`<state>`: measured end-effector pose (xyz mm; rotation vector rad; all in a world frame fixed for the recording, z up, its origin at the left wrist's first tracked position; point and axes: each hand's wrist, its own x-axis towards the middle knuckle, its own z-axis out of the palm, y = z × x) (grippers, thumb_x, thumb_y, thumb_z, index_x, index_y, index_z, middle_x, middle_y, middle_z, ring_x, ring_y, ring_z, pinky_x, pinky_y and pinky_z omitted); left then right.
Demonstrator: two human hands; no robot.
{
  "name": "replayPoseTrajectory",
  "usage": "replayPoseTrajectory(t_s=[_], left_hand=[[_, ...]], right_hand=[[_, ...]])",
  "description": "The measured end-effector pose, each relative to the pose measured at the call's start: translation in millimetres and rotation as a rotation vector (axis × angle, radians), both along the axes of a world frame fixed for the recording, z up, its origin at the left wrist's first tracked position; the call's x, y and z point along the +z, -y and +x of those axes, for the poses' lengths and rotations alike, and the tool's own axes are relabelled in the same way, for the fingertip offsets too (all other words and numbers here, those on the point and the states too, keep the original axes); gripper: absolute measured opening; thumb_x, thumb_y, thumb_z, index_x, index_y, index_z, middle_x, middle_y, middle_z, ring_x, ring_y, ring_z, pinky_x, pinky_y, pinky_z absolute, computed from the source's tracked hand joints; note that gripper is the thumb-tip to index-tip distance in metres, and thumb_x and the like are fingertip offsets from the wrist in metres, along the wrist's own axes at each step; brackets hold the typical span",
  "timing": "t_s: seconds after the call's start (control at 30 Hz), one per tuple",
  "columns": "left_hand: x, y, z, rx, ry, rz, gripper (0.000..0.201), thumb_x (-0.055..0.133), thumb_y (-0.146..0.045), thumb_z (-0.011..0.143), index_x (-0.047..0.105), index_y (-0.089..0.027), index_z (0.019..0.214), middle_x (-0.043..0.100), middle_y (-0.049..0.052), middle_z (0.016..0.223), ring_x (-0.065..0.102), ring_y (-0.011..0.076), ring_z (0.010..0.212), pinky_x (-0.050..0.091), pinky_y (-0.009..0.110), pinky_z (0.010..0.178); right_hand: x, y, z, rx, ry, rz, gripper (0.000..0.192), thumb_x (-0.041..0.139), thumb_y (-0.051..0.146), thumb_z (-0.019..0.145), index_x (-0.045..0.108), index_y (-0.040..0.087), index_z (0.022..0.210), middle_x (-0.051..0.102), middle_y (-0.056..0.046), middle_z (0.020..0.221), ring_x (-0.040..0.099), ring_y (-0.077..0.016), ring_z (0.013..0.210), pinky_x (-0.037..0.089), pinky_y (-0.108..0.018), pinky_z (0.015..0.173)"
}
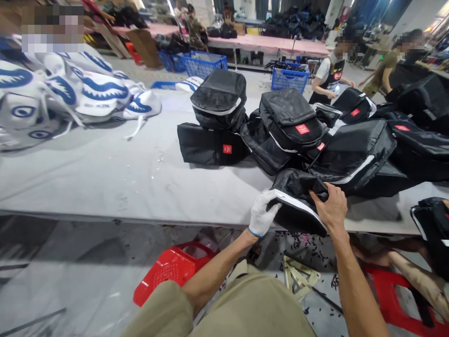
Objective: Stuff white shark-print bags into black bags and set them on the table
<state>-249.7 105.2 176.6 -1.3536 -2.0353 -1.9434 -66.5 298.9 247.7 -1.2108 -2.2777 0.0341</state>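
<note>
A black bag [298, 216] with a white strip along its edge is tilted at the table's front edge, between my two hands. My left hand [263, 213], in a white knitted glove, grips its left end, fingers curled over the white strip. My bare right hand [331, 206] clasps the right end, with the thumb pressed into the dark fabric. Just behind lie more black bags [354, 150], some with small red labels. A flat black bag [210, 145] with a red label supports another black bag [219, 96] farther back.
The long grey-white table [87, 182] carries a pile of white bags [101, 89] with blue patterns at left. A red stool [168, 267] stands below its front edge. Blue crates [289, 77] sit beyond. Co-workers [326, 75] are across the table; someone sits close at right.
</note>
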Motion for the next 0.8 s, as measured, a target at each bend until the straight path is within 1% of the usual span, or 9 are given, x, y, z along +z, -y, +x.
replayPoseTrajectory(t_s=[0.1,0.2,0.37,0.43,0.47,0.57,0.6,0.7,0.8], left_hand=[[8.3,2.6,1.8,-0.007,-0.166,-0.028,0.036,0.075,-0.025,0.106,0.072,-0.03,0.142,0.075,0.008,0.142,0.071,0.0243,0.132,0.06,0.045,0.117],[13.9,3.0,-1.5,0.002,-0.34,-0.091,0.034,0.073,-0.023,0.107,0.075,-0.031,0.14,0.074,0.009,0.137,0.07,0.025,0.125,0.06,0.043,0.111],[31.1,-1.4,-4.2,0.039,-0.487,-0.223,0.016,0.077,-0.02,0.1,0.082,-0.025,0.114,0.076,0.008,0.111,0.07,0.0259,0.105,0.059,0.042,0.095],[38.0,-2.0,3.0,0.078,-0.554,-0.302,0.007,0.082,-0.021,0.093,0.081,-0.022,0.101,0.074,0.009,0.103,0.068,0.028,0.099,0.057,0.045,0.09],[40.0,-2.9,8.8,0.096,-0.599,-0.338,0.01,0.084,-0.025,0.091,0.08,-0.02,0.098,0.074,0.011,0.103,0.067,0.0303,0.099,0.057,0.048,0.09],[39.0,-12.6,28.9,0.115,-0.747,-0.404,0.034,0.086,-0.044,0.088,0.078,-0.015,0.102,0.073,0.018,0.109,0.066,0.0378,0.106,0.054,0.057,0.096],[36.9,-18.0,34.0,0.111,-0.785,-0.423,0.033,0.083,-0.046,0.091,0.077,-0.015,0.1,0.073,0.018,0.104,0.067,0.0365,0.101,0.054,0.057,0.093],[31.6,-32.5,37.4,0.076,-0.849,-0.499,0.02,0.069,-0.033,0.102,0.074,-0.017,0.091,0.067,0.012,0.086,0.065,0.0298,0.083,0.049,0.051,0.076],[34.1,-32.2,27.1,-0.003,-0.879,-0.533,0.02,0.064,-0.023,0.104,0.074,-0.017,0.087,0.063,0.01,0.079,0.065,0.0284,0.078,0.042,0.047,0.068]], right_hand=[[-0.7,1.6,-0.8,-0.001,0.001,0.004,0.061,0.057,0.069,0.105,0.07,0.019,0.139,0.074,-0.016,0.121,0.062,-0.034,0.109,0.047,-0.046,0.097],[-0.7,2.3,-1.9,-0.009,0.007,0.007,0.059,0.057,0.068,0.105,0.07,0.02,0.137,0.074,-0.016,0.12,0.061,-0.0336,0.108,0.047,-0.045,0.096],[2.0,3.8,-7.1,-0.021,0.043,0.034,0.058,0.057,0.066,0.104,0.071,0.019,0.135,0.073,-0.017,0.114,0.061,-0.0345,0.103,0.044,-0.045,0.09],[2.2,5.8,-10.0,-0.025,0.082,0.059,0.057,0.057,0.066,0.105,0.072,0.018,0.133,0.073,-0.018,0.11,0.062,-0.036,0.1,0.043,-0.045,0.085],[1.7,7.0,-11.4,-0.034,0.098,0.074,0.057,0.056,0.065,0.105,0.073,0.018,0.132,0.073,-0.018,0.108,0.062,-0.0369,0.098,0.042,-0.045,0.083],[-2.1,10.3,-14.8,-0.079,0.115,0.109,0.057,0.055,0.066,0.106,0.073,0.019,0.131,0.071,-0.02,0.103,0.062,-0.039,0.094,0.038,-0.045,0.077],[-3.8,11.5,-15.7,-0.086,0.117,0.112,0.057,0.055,0.066,0.106,0.073,0.019,0.132,0.071,-0.02,0.103,0.062,-0.0394,0.093,0.037,-0.045,0.076],[-8.2,14.1,-17.3,-0.078,0.132,0.122,0.061,0.052,0.068,0.106,0.072,0.017,0.134,0.07,-0.023,0.102,0.063,-0.0414,0.092,0.036,-0.045,0.072],[-12.8,9.8,-15.6,-0.059,0.133,0.136,0.066,0.047,0.072,0.105,0.073,0.019,0.135,0.071,-0.024,0.101,0.064,-0.0433,0.091,0.037,-0.047,0.07]])
